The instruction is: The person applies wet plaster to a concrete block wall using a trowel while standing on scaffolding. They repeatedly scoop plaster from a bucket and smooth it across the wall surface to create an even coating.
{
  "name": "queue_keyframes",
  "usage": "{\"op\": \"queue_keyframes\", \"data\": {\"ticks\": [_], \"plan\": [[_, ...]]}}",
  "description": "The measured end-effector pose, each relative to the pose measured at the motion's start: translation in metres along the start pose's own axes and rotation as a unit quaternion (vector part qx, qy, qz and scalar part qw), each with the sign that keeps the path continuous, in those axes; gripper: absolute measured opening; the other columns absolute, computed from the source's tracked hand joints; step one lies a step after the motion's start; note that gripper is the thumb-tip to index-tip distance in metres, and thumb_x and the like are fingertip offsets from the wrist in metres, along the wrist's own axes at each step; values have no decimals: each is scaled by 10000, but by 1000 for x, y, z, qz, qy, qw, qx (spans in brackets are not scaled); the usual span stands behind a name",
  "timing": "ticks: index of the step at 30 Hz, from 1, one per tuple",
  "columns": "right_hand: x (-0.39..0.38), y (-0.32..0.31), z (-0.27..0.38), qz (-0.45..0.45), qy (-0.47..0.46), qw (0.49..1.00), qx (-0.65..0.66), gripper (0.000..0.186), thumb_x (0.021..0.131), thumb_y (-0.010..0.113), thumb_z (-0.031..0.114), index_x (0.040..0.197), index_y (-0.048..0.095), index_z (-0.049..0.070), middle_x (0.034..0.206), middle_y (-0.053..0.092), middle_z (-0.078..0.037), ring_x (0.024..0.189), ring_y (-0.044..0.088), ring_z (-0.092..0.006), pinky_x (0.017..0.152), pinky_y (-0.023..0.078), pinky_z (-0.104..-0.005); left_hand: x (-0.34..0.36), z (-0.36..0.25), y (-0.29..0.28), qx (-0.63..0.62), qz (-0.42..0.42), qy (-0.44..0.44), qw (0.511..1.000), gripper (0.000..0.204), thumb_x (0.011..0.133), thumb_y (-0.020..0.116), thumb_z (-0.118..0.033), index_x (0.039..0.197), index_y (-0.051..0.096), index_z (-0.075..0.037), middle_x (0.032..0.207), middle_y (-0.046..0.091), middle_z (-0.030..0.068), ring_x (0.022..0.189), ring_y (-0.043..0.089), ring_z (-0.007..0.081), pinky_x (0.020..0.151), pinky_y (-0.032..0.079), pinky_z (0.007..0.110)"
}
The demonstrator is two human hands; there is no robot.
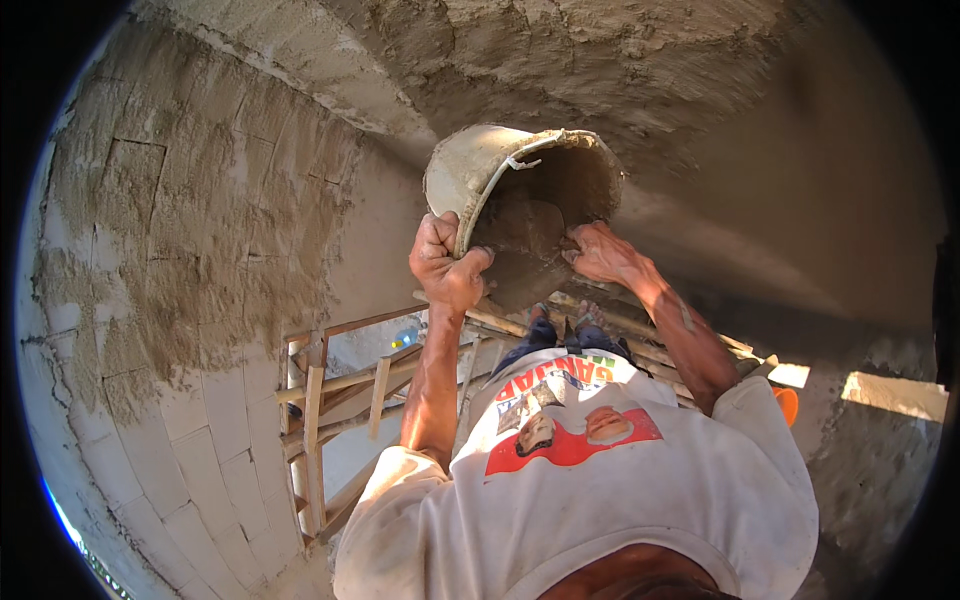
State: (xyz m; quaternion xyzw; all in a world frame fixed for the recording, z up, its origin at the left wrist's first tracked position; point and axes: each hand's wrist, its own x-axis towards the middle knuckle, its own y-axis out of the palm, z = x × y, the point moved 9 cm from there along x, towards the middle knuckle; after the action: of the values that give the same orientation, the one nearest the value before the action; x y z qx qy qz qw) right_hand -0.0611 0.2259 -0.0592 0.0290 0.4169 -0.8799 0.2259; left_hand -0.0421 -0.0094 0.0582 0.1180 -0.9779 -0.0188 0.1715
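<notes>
A mortar-smeared bucket (465,165) is tipped on its side in front of me, its mouth turned toward me. My left hand (447,265) is closed on the left part of its rim. Wet grey mortar shows inside, and a flat mortar-coated piece (525,275) stands at the lower part of the mouth. At the right edge of this piece my right hand (608,254) has its fingers curled closed. Mortar of the same colour hides the exact shape of what they grip.
Rough wet plaster covers the upper wall (570,60); a block wall (190,400) on the left is partly plastered. Below are wooden poles (345,380) of a scaffold, with my feet (590,315) on it. An orange container (787,404) shows at the right.
</notes>
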Motion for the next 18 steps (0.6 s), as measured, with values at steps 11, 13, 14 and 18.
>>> {"op": "queue_keyframes", "data": {"ticks": [11, 13, 14, 18], "plan": [[-15, 38, 75, 75, -72, 985, 136, 480, 941, 706, 287, 1241, 659, -86, 1136, 705, -338, 1143, 684, -453, 952, 538, -478, -23, 29, -53, -42, -133, -58, 988, 415, 574, 674, 115, 743, 387, -133, 731, 405, -61, 696, 367, 86, 667, 383, 246], [-12, 43, 70, 80, -60, 991, 85, 482, 947, 707, 321, 1217, 661, -76, 1082, 709, -343, 1100, 686, -476, 928, 541, -498, -33, 34, -64, -23, -175, -63, 982, 409, 585, 659, 146, 754, 404, -126, 731, 432, -55, 688, 397, 82, 648, 400, 244], [-4, 47, 69, 95, -49, 993, 43, 484, 951, 704, 340, 1204, 660, -70, 1054, 710, -343, 1069, 687, -489, 914, 543, -511, -39, 39, -70, -33, -200, -81, 976, 410, 587, 654, 157, 755, 408, -124, 731, 435, -53, 686, 406, 82, 642, 408, 246], [10, 42, 76, 132, -80, 986, -61, 483, 960, 685, 387, 1155, 649, -54, 929, 707, -334, 949, 685, -528, 839, 540, -564, -62, 50, -94, -36, -311, -117, 943, 418, 593, 644, 195, 767, 426, -117, 732, 460, -43, 665, 429, 85, 623, 439, 256]]}}
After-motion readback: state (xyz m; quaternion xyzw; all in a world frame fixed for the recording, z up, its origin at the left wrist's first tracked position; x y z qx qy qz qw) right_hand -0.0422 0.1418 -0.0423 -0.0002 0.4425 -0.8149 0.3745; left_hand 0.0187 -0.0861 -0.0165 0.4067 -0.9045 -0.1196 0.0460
